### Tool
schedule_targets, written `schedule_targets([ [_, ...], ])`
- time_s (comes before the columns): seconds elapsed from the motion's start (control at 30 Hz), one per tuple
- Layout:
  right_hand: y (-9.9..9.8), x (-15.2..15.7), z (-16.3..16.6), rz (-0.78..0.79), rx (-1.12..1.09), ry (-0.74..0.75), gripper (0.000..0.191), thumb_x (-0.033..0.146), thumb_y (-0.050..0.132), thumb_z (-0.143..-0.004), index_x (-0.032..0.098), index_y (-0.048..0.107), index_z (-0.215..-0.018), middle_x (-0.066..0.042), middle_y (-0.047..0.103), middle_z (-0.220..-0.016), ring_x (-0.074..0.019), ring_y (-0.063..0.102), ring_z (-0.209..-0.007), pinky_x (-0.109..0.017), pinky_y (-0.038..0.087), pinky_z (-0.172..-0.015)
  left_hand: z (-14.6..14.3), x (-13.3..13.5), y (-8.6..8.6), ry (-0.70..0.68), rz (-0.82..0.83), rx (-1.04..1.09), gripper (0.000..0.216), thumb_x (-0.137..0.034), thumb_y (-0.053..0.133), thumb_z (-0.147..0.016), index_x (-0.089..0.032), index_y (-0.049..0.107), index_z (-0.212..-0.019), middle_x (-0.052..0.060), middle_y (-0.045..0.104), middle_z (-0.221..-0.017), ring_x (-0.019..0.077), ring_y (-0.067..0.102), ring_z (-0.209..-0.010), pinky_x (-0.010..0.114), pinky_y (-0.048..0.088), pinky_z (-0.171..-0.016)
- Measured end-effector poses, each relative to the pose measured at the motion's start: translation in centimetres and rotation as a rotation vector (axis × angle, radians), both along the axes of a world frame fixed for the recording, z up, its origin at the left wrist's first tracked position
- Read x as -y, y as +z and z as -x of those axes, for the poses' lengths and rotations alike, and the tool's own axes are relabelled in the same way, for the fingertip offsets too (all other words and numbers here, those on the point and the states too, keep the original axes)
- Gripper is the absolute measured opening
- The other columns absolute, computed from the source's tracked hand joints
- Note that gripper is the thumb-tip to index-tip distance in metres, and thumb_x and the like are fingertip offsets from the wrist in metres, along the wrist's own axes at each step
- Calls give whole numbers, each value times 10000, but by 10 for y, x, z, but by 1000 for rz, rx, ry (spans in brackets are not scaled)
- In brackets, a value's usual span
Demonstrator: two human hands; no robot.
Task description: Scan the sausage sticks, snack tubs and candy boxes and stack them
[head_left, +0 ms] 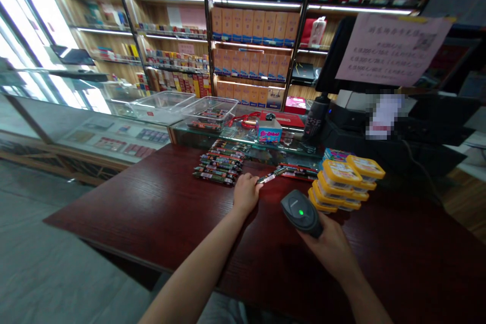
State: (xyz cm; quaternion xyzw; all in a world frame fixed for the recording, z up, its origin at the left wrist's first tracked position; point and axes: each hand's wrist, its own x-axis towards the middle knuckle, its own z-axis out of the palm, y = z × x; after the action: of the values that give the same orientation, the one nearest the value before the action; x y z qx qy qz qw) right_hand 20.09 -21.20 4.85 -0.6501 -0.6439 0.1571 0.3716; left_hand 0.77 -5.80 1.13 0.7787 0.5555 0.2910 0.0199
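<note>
My left hand is closed on one end of a slim wrapped stick, dark with a pale label, which points away to the right. In my right hand is a dark grey barcode scanner with a green light glowing on top; its head faces toward the stick. Just beyond my left hand lies a stack of similar wrapped sticks in rows. Another, smaller bunch of sticks rests to the right of the held one. What is printed on the wrappers is too small to read.
Yellow-lidded plastic tubs are stacked on the brown table, right of the scanner. Behind stand a glass counter with clear bins, a small blue-pink box and a monitor with a paper sign. Shelves of boxes line the wall.
</note>
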Motion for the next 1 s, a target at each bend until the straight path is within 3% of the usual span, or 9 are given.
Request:
schedule_targets([
  [0.13,1,0,0,-26,132,-23,337,318,553,-771,216,618,-1086,-57,722,-863,-219,678,-811,-260,473,-631,1,1,-2,-6,-20,24,158,-277,547,-862,-201,651,-953,53,577,-912,197,511,-911,309,394,-822],
  [0.3,-13,-1,-1,-44,453,-199,288,294,561,-769,226,604,-1045,-54,718,-885,-248,677,-756,-297,436,-603,1,2,-5,-28,-76,21,165,-262,523,-877,-199,629,-986,52,562,-931,199,490,-906,313,397,-820],
  [0.43,-33,0,-7,-208,534,-155,284,274,526,-793,188,582,-1058,-79,713,-973,-227,677,-791,-289,444,-655,-1,6,-6,-26,-145,68,196,-234,482,-892,-190,603,-1040,64,546,-968,205,467,-940,322,392,-853],
  [0.57,-43,1,-13,-232,570,-110,275,273,503,-801,191,572,-1054,-73,713,-977,-213,674,-784,-280,442,-648,8,5,6,-21,-212,62,263,-213,454,-895,-223,582,-1124,61,542,-984,204,465,-950,331,381,-864],
  [0.7,-42,2,-14,-163,587,-143,305,265,492,-806,204,558,-1097,-64,705,-1029,-214,674,-784,-291,434,-626,46,-8,33,5,-251,-49,290,-245,470,-884,-262,598,-1145,56,583,-1057,219,483,-993,358,359,-869],
  [0.83,-38,3,-10,-104,585,-172,292,287,491,-818,220,563,-1093,-51,711,-1004,-205,673,-766,-286,419,-606,103,-22,54,132,-207,-155,299,-247,513,-845,-279,641,-1113,45,620,-1062,216,524,-948,355,371,-844],
  [1.0,-36,3,-7,-68,584,-173,276,299,497,-823,215,570,-1075,-53,712,-981,-207,676,-764,-282,422,-601,155,-26,41,181,-156,-270,332,-212,482,-830,-261,661,-1105,39,641,-1095,206,569,-932,342,394,-887],
])
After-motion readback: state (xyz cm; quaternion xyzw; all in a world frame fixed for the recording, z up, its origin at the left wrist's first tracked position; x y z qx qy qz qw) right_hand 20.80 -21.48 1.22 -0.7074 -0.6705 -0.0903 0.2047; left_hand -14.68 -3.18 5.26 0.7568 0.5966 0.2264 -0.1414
